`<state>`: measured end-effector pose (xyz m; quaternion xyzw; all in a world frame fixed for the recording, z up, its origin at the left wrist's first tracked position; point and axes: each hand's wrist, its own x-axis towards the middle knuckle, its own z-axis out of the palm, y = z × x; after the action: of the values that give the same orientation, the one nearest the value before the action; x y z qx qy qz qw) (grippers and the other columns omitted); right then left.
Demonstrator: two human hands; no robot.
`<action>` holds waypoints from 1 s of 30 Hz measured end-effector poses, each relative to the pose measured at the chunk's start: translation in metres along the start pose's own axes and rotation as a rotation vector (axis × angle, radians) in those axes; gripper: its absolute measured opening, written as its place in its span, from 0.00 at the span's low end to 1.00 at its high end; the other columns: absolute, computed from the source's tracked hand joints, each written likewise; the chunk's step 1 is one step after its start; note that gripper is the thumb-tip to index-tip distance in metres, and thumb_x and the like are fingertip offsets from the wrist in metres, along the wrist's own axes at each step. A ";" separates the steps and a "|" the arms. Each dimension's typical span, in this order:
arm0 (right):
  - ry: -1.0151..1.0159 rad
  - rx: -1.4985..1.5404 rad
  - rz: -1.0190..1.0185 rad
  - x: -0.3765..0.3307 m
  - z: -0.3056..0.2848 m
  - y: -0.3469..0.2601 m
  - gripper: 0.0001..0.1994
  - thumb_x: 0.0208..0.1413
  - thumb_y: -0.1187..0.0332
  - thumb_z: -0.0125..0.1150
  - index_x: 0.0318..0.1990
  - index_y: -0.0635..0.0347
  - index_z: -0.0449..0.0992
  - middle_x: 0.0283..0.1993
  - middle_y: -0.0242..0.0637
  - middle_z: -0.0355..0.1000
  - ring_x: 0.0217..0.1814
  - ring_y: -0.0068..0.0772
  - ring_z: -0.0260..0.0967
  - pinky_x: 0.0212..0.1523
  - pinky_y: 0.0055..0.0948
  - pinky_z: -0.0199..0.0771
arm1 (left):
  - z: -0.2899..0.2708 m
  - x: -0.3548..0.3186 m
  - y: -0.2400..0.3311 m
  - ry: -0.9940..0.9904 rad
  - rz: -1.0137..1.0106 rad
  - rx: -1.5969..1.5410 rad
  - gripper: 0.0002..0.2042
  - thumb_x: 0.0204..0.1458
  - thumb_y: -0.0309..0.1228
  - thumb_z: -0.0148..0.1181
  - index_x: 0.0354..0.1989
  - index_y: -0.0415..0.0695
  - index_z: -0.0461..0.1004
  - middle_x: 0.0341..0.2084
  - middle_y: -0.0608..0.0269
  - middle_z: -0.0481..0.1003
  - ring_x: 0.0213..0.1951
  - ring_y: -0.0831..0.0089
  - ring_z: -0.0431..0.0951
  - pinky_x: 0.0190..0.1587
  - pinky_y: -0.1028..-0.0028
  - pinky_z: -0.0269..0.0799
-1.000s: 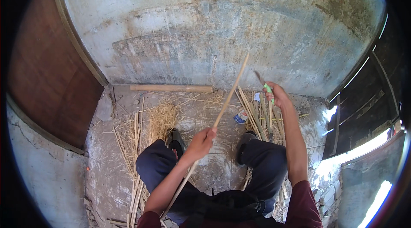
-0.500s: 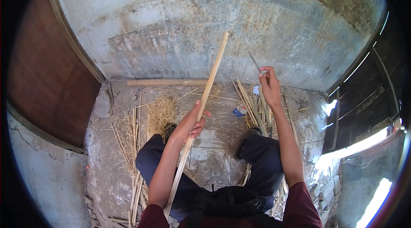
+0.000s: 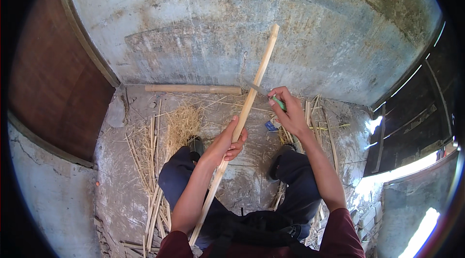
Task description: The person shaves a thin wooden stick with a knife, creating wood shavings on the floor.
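Observation:
A long pale bamboo strip [image 3: 267, 59] rises slantwise from my lap up toward the wall. My left hand [image 3: 224, 145] is closed around its middle. In my right hand [image 3: 291, 115] is a knife [image 3: 279, 103] with a green handle, gripped between thumb and fingers. Its thin blade lies across the strip above my left hand, with the tip past the strip's left edge. Whether the blade's edge bites into the strip, I cannot tell.
Curly shavings [image 3: 183, 121] are heaped on the floor by my left foot, beside split strips [image 3: 152, 151]. More strips [image 3: 334, 149] lie right. A bamboo pole [image 3: 193, 89] rests along the wall [image 3: 193, 30]. A small blue packet [image 3: 271, 126] lies near my right foot.
My right hand has come left and lower, bringing the knife blade from open air onto the strip. The strip's upper end has shifted right and up, still in my left hand.

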<state>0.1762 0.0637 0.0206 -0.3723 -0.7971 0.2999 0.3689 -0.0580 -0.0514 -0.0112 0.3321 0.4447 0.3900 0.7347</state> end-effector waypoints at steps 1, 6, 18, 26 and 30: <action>-0.003 0.000 -0.001 0.000 0.003 0.001 0.10 0.71 0.72 0.62 0.55 0.59 0.73 0.33 0.33 0.71 0.38 0.25 0.71 0.41 0.34 0.74 | 0.000 0.000 0.000 0.008 0.001 0.038 0.34 0.73 0.67 0.33 0.33 0.47 0.66 0.15 0.79 0.50 0.12 0.86 0.49 0.12 0.79 0.47; -0.025 -0.096 -0.166 -0.005 0.014 0.000 0.09 0.70 0.69 0.64 0.53 0.58 0.75 0.38 0.42 0.76 0.41 0.39 0.77 0.43 0.37 0.77 | 0.003 0.000 -0.002 0.086 0.002 0.089 0.33 0.73 0.67 0.35 0.32 0.47 0.66 0.16 0.77 0.54 0.12 0.86 0.51 0.13 0.79 0.48; -0.127 -0.070 -0.121 -0.010 0.026 0.007 0.11 0.69 0.67 0.65 0.54 0.55 0.75 0.41 0.47 0.80 0.39 0.53 0.79 0.41 0.44 0.76 | 0.004 0.011 -0.012 0.095 0.067 0.045 0.25 0.74 0.59 0.47 0.40 0.48 0.66 0.25 0.68 0.70 0.16 0.86 0.61 0.15 0.80 0.55; -0.176 -0.136 -0.220 -0.014 0.026 0.004 0.10 0.68 0.70 0.64 0.54 0.56 0.75 0.41 0.43 0.80 0.42 0.48 0.81 0.42 0.39 0.78 | 0.008 0.013 -0.016 0.104 0.119 0.053 0.21 0.75 0.55 0.51 0.44 0.48 0.67 0.23 0.73 0.66 0.17 0.87 0.61 0.16 0.80 0.54; -0.229 -0.141 -0.236 -0.014 0.028 0.004 0.11 0.65 0.70 0.64 0.54 0.55 0.76 0.44 0.45 0.80 0.44 0.50 0.82 0.43 0.40 0.79 | 0.009 0.012 -0.017 0.110 0.151 0.070 0.19 0.74 0.52 0.54 0.47 0.47 0.68 0.23 0.76 0.64 0.17 0.88 0.61 0.17 0.80 0.54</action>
<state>0.1613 0.0483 -0.0029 -0.2646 -0.8911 0.2381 0.2814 -0.0415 -0.0507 -0.0266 0.3684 0.4715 0.4462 0.6655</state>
